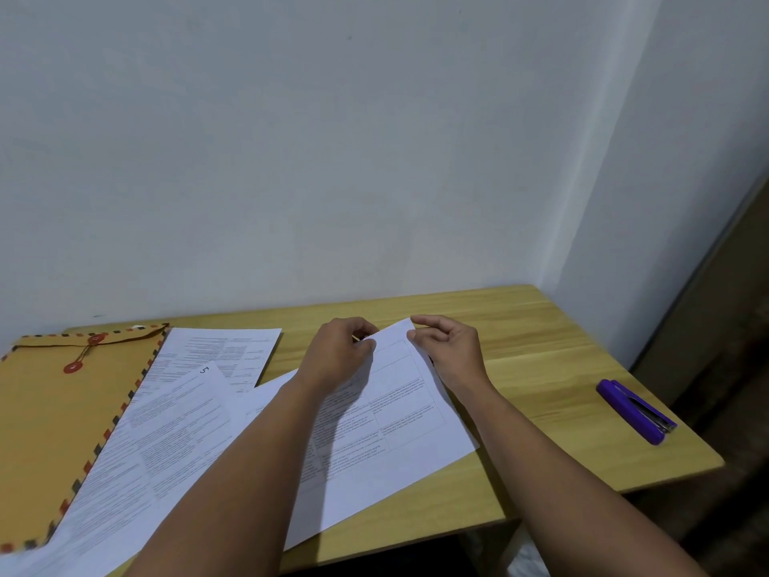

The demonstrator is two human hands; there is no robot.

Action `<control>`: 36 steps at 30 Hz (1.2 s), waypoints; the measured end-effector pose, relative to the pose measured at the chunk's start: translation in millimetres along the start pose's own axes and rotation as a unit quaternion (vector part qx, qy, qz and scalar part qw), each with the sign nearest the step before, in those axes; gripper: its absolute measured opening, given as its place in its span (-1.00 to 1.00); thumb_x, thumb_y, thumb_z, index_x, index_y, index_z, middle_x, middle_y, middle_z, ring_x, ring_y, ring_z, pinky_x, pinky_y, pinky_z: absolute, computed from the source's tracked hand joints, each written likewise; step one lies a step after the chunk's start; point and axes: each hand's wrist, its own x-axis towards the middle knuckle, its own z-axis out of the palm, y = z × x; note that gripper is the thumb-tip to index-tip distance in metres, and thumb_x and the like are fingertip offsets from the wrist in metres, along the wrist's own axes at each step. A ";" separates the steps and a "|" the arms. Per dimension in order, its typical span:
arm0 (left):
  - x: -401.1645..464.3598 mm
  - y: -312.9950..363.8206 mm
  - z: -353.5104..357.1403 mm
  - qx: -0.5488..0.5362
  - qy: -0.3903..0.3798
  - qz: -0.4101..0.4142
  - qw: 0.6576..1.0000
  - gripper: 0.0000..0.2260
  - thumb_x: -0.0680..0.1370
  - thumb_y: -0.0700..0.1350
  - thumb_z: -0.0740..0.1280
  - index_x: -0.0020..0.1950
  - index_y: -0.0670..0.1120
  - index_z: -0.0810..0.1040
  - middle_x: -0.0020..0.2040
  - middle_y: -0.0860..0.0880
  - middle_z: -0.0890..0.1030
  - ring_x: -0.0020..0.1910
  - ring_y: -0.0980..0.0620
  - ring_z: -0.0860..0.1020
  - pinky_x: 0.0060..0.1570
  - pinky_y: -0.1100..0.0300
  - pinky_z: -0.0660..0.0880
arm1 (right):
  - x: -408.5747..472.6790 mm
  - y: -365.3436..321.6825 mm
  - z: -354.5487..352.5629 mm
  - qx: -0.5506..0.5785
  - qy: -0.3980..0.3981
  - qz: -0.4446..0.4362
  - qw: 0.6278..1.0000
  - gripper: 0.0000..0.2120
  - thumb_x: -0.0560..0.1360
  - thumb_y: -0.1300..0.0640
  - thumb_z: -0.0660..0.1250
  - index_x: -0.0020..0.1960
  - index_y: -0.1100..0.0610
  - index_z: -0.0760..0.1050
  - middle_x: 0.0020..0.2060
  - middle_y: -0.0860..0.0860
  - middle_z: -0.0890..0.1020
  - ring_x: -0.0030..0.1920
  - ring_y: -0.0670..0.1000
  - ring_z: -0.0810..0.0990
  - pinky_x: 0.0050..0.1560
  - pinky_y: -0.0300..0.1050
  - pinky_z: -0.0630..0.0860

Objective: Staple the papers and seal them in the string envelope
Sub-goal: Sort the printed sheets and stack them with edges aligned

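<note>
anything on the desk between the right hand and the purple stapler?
Nothing. In the head view, only bare wooden desk lies between the right hand, which pinches the sheet's far corner, and the stapler.

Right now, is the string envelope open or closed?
Closed: the envelope has its flap down, with the string running between its two red buttons.
</note>
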 end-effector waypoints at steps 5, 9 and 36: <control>2.9 8.0 -0.8 -0.018 0.011 0.001 1.000 -0.86 0.54 -0.18 0.38 0.00 0.00 0.71 -0.10 0.13 0.70 -0.12 0.13 0.64 -0.05 0.17 0.56 | -2.9 8.3 7.3 -0.030 0.001 -0.010 0.999 -0.72 0.62 0.21 0.41 0.28 -0.02 0.70 -0.01 -0.05 0.78 -0.04 -0.12 0.72 0.08 -0.13 0.66; 6.3 14.5 -0.4 -0.013 0.013 -0.005 1.000 -0.83 0.55 -0.19 0.35 0.04 -0.01 0.71 -0.08 0.11 0.70 -0.09 0.11 0.64 -0.03 0.16 0.57 | -6.5 7.1 7.2 -0.073 -0.011 -0.037 0.997 -0.61 0.68 0.26 0.29 0.46 0.00 0.56 0.01 -0.08 0.73 -0.14 -0.19 0.66 -0.12 -0.35 0.54; 10.6 6.8 -34.6 0.035 -0.055 -0.048 0.997 -0.89 0.56 -0.15 0.37 -0.12 -0.10 0.68 -0.17 0.03 0.70 -0.20 0.12 0.59 -0.16 0.23 0.45 | -8.1 1.5 -16.5 -0.057 -0.053 0.008 0.997 -0.63 0.73 0.27 0.20 0.47 0.06 0.56 0.21 -0.06 0.74 0.22 -0.03 0.72 0.29 0.00 0.63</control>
